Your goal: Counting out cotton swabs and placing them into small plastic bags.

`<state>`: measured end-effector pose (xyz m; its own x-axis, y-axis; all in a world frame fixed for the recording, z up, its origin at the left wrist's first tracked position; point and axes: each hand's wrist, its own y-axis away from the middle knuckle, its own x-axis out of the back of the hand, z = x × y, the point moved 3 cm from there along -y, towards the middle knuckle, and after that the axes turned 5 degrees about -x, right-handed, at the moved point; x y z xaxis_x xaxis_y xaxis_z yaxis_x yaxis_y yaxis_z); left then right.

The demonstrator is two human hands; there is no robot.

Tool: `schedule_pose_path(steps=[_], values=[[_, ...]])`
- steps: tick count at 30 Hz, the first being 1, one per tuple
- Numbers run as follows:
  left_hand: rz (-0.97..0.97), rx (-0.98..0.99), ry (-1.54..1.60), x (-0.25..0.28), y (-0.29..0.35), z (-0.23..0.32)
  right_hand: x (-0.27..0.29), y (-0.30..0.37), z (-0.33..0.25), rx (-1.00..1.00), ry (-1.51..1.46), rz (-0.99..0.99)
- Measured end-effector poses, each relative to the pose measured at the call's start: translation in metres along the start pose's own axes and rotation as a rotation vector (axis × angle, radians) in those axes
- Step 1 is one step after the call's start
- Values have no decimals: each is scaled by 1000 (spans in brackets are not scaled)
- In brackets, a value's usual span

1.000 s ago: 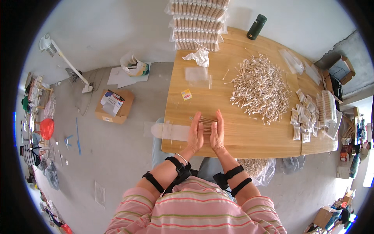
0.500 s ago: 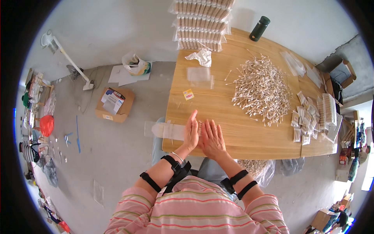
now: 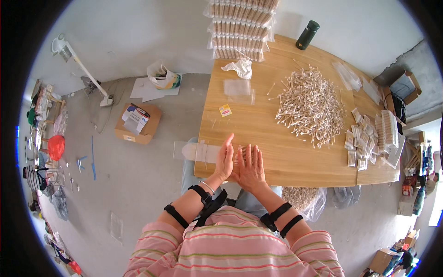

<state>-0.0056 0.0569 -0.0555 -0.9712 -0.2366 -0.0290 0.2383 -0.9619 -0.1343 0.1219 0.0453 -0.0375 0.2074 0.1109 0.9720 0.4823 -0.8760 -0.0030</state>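
Note:
My left hand (image 3: 224,158) stands on edge at the table's front, its fingers stretched straight up and the thumb side showing. Beside it, my right hand (image 3: 250,170) lies palm down with fingers stretched out, over a small row of cotton swabs (image 3: 241,152). Part of this row is hidden under the right hand. Against the outer side of my left hand sits a flat whitish strip with a rounded end (image 3: 191,150), in or on clear plastic that juts past the table's left edge. Further right a big heap of loose cotton swabs (image 3: 311,106) covers the wooden table (image 3: 272,134).
Packed bags of swabs (image 3: 240,39) are stacked at the back, near crumpled white plastic (image 3: 241,68), clear bags (image 3: 237,87) and a small yellow card (image 3: 225,110). A dark green bottle (image 3: 308,35) stands far back. Small filled packets (image 3: 363,141) lie at the right.
My right hand has shifted slightly and its fingers have spread, so more of the swab row shows between the hands. My left hand stays nearly in place.

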Motion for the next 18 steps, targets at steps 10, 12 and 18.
schedule_pose_path(steps=[10,12,18], values=[[-18,5,-35,2,4,-2,8,-17,2,-71,48,-126],[-18,8,-37,3,4,-3,10,-21,14,-82,-28,-52],[18,33,21,3,4,-4,6,2,19,13,77,18]])
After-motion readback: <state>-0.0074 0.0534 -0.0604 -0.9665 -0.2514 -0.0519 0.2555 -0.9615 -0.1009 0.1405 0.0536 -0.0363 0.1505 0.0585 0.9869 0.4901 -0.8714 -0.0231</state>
